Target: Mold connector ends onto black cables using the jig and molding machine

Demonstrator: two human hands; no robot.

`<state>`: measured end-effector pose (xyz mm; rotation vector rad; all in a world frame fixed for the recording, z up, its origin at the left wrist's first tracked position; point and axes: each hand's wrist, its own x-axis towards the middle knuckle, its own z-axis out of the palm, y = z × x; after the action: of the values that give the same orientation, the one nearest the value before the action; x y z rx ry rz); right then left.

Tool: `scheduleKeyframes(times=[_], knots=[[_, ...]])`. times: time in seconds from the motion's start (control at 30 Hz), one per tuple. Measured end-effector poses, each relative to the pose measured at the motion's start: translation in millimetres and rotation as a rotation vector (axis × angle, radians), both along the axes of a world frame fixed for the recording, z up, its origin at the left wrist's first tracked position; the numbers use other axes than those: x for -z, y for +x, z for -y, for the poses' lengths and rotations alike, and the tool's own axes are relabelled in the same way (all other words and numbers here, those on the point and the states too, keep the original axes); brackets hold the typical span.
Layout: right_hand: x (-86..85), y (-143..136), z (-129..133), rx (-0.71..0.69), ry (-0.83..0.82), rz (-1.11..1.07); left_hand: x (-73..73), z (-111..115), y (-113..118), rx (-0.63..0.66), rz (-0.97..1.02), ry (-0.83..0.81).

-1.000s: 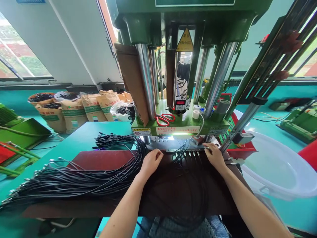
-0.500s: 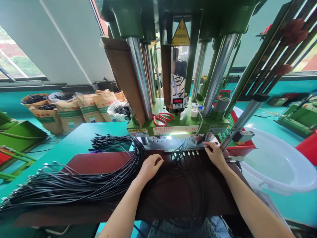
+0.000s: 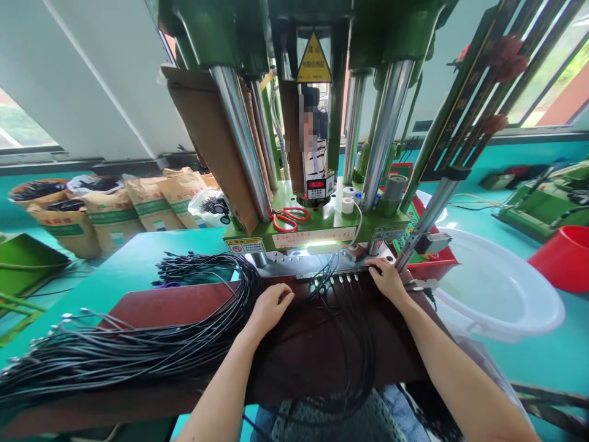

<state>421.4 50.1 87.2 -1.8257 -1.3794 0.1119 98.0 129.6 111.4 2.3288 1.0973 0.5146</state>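
My left hand rests on the dark brown board with its fingers curled in; whatever may be under them is hidden. Just right of it, thin black cables with small metal plugs lie in a row along the front edge of a metal mould plate. At that plate's right end is my right hand, its thumb and fingers bent over the edge. Loops of these cables hang from the row towards my lap. A large bundle of black cables lies to my left.
A green press with steel columns stands right behind the plate. Red-handled scissors lie on its ledge. To the right are a white tub and a red bucket. Paper sacks line the far left.
The view has turned slightly to the right, so everything sits further left in the picture. Both hands keep almost the same places at the board and plate.
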Motion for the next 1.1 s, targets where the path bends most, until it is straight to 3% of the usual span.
scheduleKeyframes(times=[1.1], knots=[[2.4, 1.0, -0.7, -0.017, 0.030, 0.032, 5.8, -2.7, -0.8, 0.016, 0.023, 0.026]])
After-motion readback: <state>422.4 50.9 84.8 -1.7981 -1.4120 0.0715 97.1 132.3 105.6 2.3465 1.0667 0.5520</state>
